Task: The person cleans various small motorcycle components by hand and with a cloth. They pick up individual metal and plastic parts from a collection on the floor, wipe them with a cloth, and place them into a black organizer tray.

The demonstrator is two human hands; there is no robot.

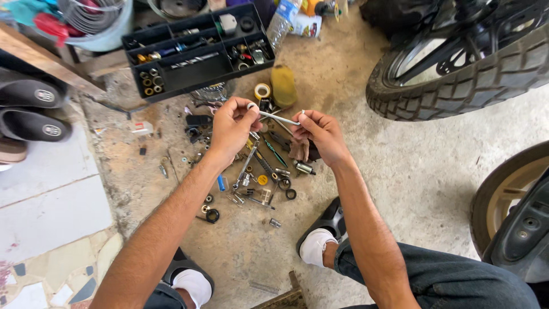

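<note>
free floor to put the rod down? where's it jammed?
Bare concrete lies right of the right hand, bordered by the knobby tyre above and the second wheel at right. Another bare strip runs between the two feet, near the white sock. Crowded: the scatter of small parts under both hands, up to the black organiser tray.

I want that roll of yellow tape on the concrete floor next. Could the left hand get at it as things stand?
Probably not straight away: the left hand and right hand both pinch the thin bent metal rod. Otherwise the yellow tape roll lies uncovered just beyond.
</note>
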